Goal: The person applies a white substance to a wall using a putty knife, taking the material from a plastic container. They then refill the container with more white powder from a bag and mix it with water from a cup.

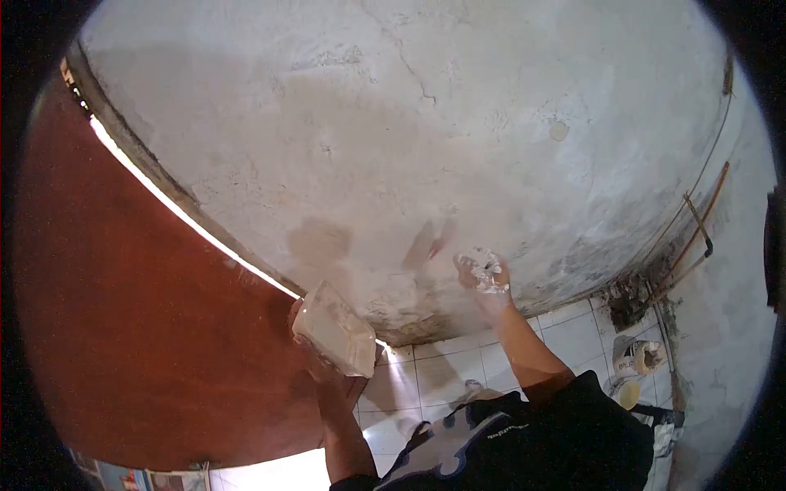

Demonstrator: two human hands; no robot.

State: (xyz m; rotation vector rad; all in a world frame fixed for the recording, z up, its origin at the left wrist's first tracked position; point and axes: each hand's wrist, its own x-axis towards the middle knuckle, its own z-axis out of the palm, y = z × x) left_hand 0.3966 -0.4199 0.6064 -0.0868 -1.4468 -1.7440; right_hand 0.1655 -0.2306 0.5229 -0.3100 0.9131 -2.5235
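A pale rectangular container (334, 330), tilted, is held in my left hand (318, 360), whose fingers wrap round its outer side. Light-coloured material lies inside the container. To the right, my right hand (485, 274) is closed close to the wall (393, 180) and smeared with white paste. A faint, blurred reddish and grey shape shows just left of that hand; what the fingers hold cannot be made out. The wall is grey-white, with cracks, rough patches and a round pale spot.
A red-brown door (164, 303) stands at the left, with light along its edge. White floor tiles (446, 378) lie below. At the right are a tub (641, 358), a yellowish round item (627, 394), pipes (706, 233) on a side wall and a damaged dark corner.
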